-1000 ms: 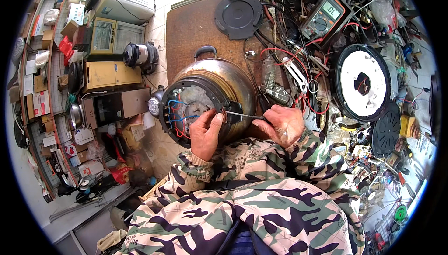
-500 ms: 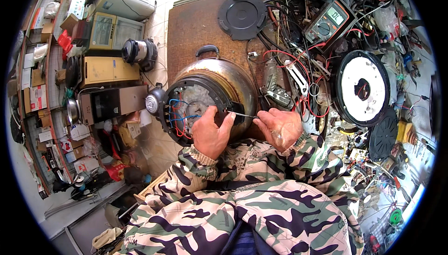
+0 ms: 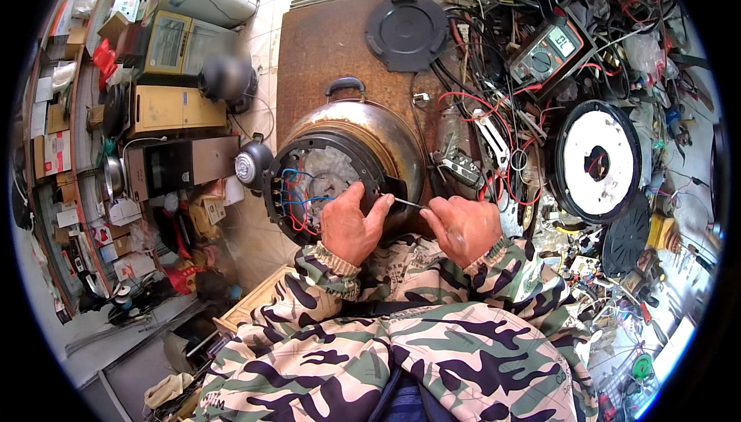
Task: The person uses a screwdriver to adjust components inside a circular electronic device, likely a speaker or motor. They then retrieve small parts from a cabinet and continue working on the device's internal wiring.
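Pot (image 3: 395, 133) looking heavy, stiff; handle (image 3: 345, 84) offering hold. Right hand (image 3: 463, 229) gripping rod (image 3: 409, 204), left hand (image 3: 351, 225) resting at pot's rim (image 3: 316, 144), closure unclear.

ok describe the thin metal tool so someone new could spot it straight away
On the brown table, find the large, brown-stained metal pot with a black handle. Beside its lower right, the right hand grips the thin metal tool. Its straight, slim shaft alone bridges the gap to the left hand, unlike anything lying nearby.
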`<action>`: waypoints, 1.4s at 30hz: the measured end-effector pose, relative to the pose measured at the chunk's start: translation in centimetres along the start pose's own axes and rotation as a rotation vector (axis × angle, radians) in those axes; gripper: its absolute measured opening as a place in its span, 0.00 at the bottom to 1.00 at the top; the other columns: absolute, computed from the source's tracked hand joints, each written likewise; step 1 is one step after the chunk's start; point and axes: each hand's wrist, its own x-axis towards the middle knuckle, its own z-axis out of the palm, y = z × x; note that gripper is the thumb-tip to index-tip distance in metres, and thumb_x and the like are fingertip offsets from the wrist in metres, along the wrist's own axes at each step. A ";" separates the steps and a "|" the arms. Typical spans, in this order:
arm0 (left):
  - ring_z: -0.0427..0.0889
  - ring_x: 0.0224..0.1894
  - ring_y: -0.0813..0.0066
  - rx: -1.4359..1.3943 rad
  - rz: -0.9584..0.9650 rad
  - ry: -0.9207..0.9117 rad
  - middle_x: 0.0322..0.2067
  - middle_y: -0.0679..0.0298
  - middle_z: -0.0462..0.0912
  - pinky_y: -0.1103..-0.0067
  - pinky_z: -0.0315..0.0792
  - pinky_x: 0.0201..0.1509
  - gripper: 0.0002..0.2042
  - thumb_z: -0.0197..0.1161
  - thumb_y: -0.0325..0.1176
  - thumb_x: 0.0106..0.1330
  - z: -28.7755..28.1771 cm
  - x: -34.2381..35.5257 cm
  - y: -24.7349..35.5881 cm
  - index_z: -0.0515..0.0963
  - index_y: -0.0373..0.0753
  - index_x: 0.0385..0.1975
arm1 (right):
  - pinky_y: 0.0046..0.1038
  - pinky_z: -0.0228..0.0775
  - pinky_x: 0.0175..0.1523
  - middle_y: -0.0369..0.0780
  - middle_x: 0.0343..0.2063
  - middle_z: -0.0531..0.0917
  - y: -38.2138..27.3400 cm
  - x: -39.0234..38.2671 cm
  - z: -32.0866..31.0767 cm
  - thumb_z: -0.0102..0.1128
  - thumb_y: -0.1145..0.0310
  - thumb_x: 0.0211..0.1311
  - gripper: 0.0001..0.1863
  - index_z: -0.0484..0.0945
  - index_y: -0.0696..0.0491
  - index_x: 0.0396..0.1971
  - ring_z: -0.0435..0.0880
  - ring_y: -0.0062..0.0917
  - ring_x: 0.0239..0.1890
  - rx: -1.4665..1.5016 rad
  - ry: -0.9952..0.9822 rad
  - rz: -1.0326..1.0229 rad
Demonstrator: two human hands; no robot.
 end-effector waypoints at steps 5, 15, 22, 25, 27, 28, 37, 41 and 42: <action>0.87 0.30 0.58 -0.137 0.000 -0.082 0.27 0.46 0.84 0.70 0.76 0.36 0.14 0.71 0.37 0.64 -0.7 -0.1 -0.6 0.80 0.31 0.35 | 0.41 0.72 0.29 0.43 0.20 0.80 1.5 -0.8 0.5 0.65 0.63 0.66 0.11 0.78 0.53 0.28 0.81 0.44 0.24 0.136 0.049 0.049; 0.84 0.40 0.42 -0.398 0.050 -0.215 0.37 0.39 0.82 0.65 0.77 0.42 0.16 0.61 0.30 0.68 -1.4 -0.3 -3.4 0.76 0.31 0.54 | 0.21 0.73 0.33 0.36 0.22 0.82 -2.0 1.3 2.4 0.70 0.68 0.62 0.12 0.82 0.61 0.38 0.77 0.14 0.26 0.900 0.092 0.343; 0.83 0.39 0.40 -0.404 0.116 -0.148 0.32 0.40 0.80 0.64 0.75 0.37 0.08 0.58 0.29 0.71 -1.6 0.1 -3.6 0.79 0.33 0.45 | 0.19 0.68 0.29 0.32 0.23 0.83 -3.6 4.0 4.7 0.67 0.69 0.64 0.12 0.84 0.62 0.41 0.75 0.10 0.24 0.835 -0.006 0.333; 0.83 0.38 0.41 -0.379 0.086 -0.151 0.32 0.41 0.80 0.64 0.75 0.36 0.09 0.59 0.28 0.70 -1.1 -0.1 -4.4 0.80 0.34 0.46 | 0.20 0.68 0.29 0.32 0.21 0.82 -4.3 4.2 4.5 0.66 0.68 0.65 0.12 0.84 0.63 0.39 0.75 0.10 0.23 0.785 -0.020 0.345; 0.83 0.37 0.41 -0.405 0.106 -0.116 0.32 0.42 0.81 0.64 0.75 0.36 0.09 0.59 0.28 0.70 -1.2 0.0 -3.8 0.80 0.34 0.46 | 0.20 0.68 0.29 0.32 0.19 0.82 -4.5 4.3 4.7 0.66 0.68 0.65 0.11 0.84 0.63 0.37 0.75 0.10 0.23 0.737 -0.005 0.348; 0.82 0.37 0.41 -0.416 0.118 -0.102 0.31 0.42 0.81 0.64 0.75 0.36 0.09 0.59 0.28 0.70 -1.4 0.0 -3.4 0.80 0.34 0.46 | 0.20 0.68 0.28 0.32 0.19 0.81 -4.5 4.3 5.0 0.66 0.68 0.65 0.11 0.84 0.63 0.36 0.75 0.10 0.23 0.717 0.009 0.352; 0.82 0.39 0.40 -0.411 0.049 -0.089 0.32 0.41 0.80 0.62 0.75 0.37 0.07 0.59 0.27 0.69 -1.6 0.1 -2.9 0.81 0.34 0.43 | 0.23 0.68 0.28 0.37 0.19 0.83 -4.6 4.3 6.0 0.65 0.68 0.65 0.11 0.83 0.62 0.33 0.76 0.14 0.21 0.804 0.030 0.457; 0.81 0.39 0.39 -0.374 0.025 -0.109 0.31 0.41 0.80 0.60 0.75 0.36 0.06 0.59 0.27 0.69 -1.6 0.1 -2.4 0.80 0.34 0.42 | 0.23 0.70 0.28 0.36 0.19 0.84 -5.2 4.1 5.8 0.64 0.67 0.65 0.11 0.83 0.62 0.34 0.77 0.15 0.21 0.828 0.036 0.525; 0.81 0.39 0.39 -0.376 0.027 -0.104 0.31 0.41 0.80 0.60 0.74 0.36 0.06 0.59 0.26 0.69 -1.4 0.1 -2.5 0.80 0.34 0.41 | 0.23 0.70 0.29 0.36 0.19 0.84 -5.3 4.1 5.7 0.64 0.67 0.66 0.11 0.83 0.62 0.34 0.78 0.15 0.21 0.826 0.034 0.529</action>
